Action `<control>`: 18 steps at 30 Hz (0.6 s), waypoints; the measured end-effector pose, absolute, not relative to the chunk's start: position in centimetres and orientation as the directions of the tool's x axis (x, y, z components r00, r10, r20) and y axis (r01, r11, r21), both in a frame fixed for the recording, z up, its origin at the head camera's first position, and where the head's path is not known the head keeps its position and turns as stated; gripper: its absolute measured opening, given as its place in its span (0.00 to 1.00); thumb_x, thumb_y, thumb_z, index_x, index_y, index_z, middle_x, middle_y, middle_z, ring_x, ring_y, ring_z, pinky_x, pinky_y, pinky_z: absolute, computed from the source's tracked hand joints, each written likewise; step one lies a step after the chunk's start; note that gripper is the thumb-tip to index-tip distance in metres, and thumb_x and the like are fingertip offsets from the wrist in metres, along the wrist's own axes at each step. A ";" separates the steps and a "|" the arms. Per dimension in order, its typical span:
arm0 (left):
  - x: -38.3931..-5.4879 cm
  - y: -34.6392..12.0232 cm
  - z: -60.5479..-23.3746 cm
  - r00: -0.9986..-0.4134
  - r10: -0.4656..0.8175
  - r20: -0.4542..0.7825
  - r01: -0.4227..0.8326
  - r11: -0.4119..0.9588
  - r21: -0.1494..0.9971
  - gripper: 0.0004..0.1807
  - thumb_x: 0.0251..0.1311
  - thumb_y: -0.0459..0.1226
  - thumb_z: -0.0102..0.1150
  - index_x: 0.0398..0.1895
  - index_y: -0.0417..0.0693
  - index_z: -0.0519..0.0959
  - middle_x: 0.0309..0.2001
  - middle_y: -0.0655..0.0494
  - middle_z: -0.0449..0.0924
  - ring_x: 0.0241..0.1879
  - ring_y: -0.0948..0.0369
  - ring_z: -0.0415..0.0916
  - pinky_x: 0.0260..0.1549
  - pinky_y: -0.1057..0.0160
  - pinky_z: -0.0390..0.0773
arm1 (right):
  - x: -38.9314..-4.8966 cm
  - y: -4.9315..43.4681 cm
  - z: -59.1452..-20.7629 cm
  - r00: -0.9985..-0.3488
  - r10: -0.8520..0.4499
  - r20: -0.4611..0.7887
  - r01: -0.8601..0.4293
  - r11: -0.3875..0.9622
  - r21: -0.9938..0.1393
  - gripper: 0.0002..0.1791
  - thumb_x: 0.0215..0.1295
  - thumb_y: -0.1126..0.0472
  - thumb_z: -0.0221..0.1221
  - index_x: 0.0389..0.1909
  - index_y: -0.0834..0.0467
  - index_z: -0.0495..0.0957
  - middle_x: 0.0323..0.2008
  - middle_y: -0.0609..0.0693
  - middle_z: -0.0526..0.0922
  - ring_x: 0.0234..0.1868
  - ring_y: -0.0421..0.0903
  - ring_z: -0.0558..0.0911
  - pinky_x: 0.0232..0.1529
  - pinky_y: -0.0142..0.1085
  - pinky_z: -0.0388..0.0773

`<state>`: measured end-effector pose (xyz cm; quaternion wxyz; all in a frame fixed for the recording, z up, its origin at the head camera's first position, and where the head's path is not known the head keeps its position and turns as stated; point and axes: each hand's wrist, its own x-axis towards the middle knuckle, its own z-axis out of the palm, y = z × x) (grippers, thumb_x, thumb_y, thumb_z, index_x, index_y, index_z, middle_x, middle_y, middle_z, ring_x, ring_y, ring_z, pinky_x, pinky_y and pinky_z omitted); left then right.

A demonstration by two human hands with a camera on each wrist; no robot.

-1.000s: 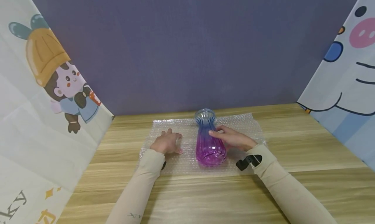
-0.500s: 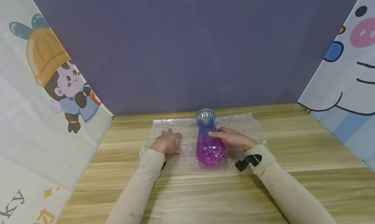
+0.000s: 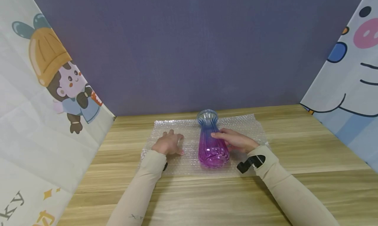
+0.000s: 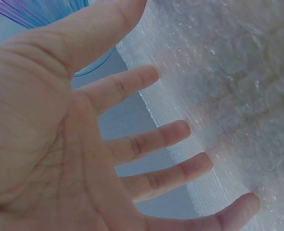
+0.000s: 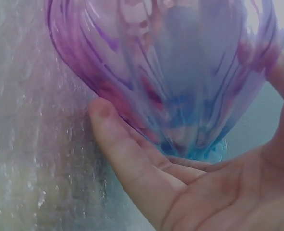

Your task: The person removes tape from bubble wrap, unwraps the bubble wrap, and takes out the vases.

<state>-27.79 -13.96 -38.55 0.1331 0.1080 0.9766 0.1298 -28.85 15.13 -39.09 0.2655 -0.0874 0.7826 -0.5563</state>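
Note:
A ribbed glass vase [image 3: 213, 152], blue at the neck and purple toward the base, lies on a sheet of bubble wrap [image 3: 189, 131], its flared mouth facing the back wall. My right hand [image 3: 235, 140] holds it from the right, thumb on top of the body and fingers curled under its side; the right wrist view shows those fingers against the purple glass [image 5: 180, 62]. Left of the vase, my left hand [image 3: 168, 143] rests on the wrap with fingers spread. In the left wrist view its fingertips meet the bubble wrap [image 4: 238, 96].
The wrap lies flat on a wood-grain table [image 3: 200, 199], near a dark purple back wall [image 3: 192, 49]. Printed cloth panels with cartoon figures flank it, one on the left [image 3: 26, 131] and one on the right [image 3: 339, 85]. Dark straps show at both wrists.

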 end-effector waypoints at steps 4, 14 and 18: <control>-27.7 -13.9 -38.4 -0.942 0.246 -0.230 0.177 0.942 0.284 0.42 0.54 0.49 0.75 0.73 0.56 0.71 0.78 0.35 0.55 0.77 0.30 0.50 0.69 0.27 0.62 | -28.8 15.1 -39.1 -0.848 -0.422 -0.322 0.172 0.355 -0.919 0.35 0.72 0.43 0.57 0.67 0.65 0.64 0.62 0.65 0.77 0.59 0.56 0.82 0.63 0.54 0.80; -27.8 -13.9 -38.5 -0.942 0.243 -0.230 0.173 0.942 0.289 0.41 0.54 0.49 0.75 0.73 0.57 0.71 0.79 0.35 0.54 0.77 0.30 0.49 0.70 0.27 0.60 | -28.7 14.9 -39.1 -0.860 -0.410 -0.305 0.166 0.341 -0.925 0.35 0.72 0.44 0.58 0.65 0.67 0.65 0.57 0.63 0.80 0.51 0.51 0.84 0.59 0.51 0.83; -27.7 -13.9 -38.5 -0.942 0.243 -0.231 0.171 0.941 0.293 0.41 0.54 0.49 0.75 0.73 0.57 0.71 0.79 0.35 0.53 0.78 0.30 0.48 0.70 0.27 0.60 | -28.7 14.9 -39.1 -0.864 -0.406 -0.297 0.165 0.329 -0.930 0.34 0.71 0.44 0.58 0.63 0.67 0.66 0.55 0.61 0.81 0.49 0.49 0.85 0.57 0.49 0.84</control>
